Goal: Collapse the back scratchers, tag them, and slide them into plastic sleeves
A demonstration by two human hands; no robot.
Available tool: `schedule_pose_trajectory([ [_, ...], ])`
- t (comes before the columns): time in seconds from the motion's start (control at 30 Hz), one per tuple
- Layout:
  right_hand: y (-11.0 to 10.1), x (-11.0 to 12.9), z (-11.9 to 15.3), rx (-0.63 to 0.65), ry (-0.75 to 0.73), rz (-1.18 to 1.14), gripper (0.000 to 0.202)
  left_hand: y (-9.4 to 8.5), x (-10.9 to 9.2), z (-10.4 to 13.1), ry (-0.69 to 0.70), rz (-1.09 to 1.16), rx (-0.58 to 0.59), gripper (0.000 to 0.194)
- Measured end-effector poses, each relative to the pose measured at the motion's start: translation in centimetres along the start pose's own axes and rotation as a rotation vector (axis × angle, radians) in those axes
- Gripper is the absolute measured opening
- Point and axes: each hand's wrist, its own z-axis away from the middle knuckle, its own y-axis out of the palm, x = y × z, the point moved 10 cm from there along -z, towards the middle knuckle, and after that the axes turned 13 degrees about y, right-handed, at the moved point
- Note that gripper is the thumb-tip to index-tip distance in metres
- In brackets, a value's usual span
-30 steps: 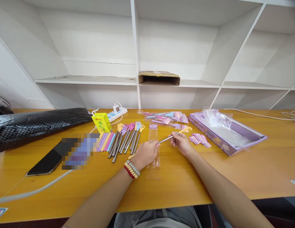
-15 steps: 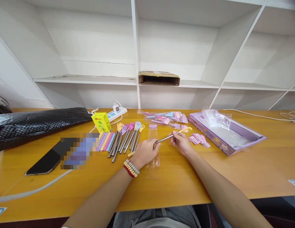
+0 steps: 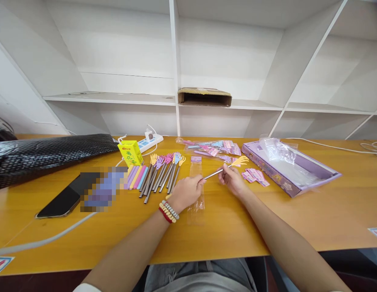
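Observation:
My left hand (image 3: 188,191) is closed round the handle end of a back scratcher (image 3: 213,173), a metal rod topped by a yellow claw. Fingers of my right hand (image 3: 232,180) pinch the rod just below the claw, which points right. Under my left hand lies a clear plastic sleeve (image 3: 196,166) with a purple header. Left of it, several metal rods with coloured claws (image 3: 159,174) lie in a row beside pastel handles (image 3: 136,177). Small pink cards (image 3: 255,177) are right of my right hand.
Bagged scratchers (image 3: 214,148) lie at the back. A purple box (image 3: 267,166) holding clear plastic stands right. To the left are a yellow carton (image 3: 130,153), a power strip (image 3: 150,142), a phone (image 3: 62,198) and a black wrapped bundle (image 3: 54,158). A cardboard box (image 3: 204,98) sits on the shelf.
The yellow claw has turned so that its fingers show more broadly. Both hands still hold the scratcher in nearly the same place, and the camera view has shifted slightly.

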Motion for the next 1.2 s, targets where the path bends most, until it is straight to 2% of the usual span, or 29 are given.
schedule_pose_trajectory([
  [0.2,3.4,-1.6,0.8,0.175,0.016,0.349,0.041,-0.2,-1.5,-0.2,0.089,0.079,-0.062,0.033],
  [0.3,4.4,-1.8,1.1,0.189,0.000,0.439,0.047,0.0,-2.7,-0.3,0.181,0.146,-0.058,0.032],
  [0.57,2.3,0.4,1.2,-0.062,-0.078,0.342,0.046,-0.7,-2.6,-0.3,0.125,0.097,-0.107,0.030],
  [0.7,3.7,0.7,1.1,-0.048,-0.066,0.247,0.041,-0.9,-1.7,-0.4,0.088,0.145,-0.178,0.030],
  [0.8,5.2,-0.3,0.5,-0.015,0.004,0.133,0.035,-1.0,-0.8,-0.4,0.052,0.166,-0.215,0.029],
  [0.87,5.5,-1.0,0.0,-0.009,0.036,0.031,0.032,-0.9,-0.5,-0.3,0.034,0.148,-0.201,0.029],
  [0.93,4.6,-1.3,-0.4,-0.037,0.047,-0.085,0.031,-0.8,-0.4,-0.2,0.014,0.112,-0.163,0.031],
  [1.07,-0.7,0.0,-0.4,-0.228,0.012,-0.310,0.039,-0.7,-0.1,0.0,-0.051,0.048,-0.071,0.039],
  [1.2,-4.0,3.0,0.6,-0.272,-0.069,-0.244,0.041,-0.6,-0.7,-0.1,-0.050,0.060,0.008,0.047],
])
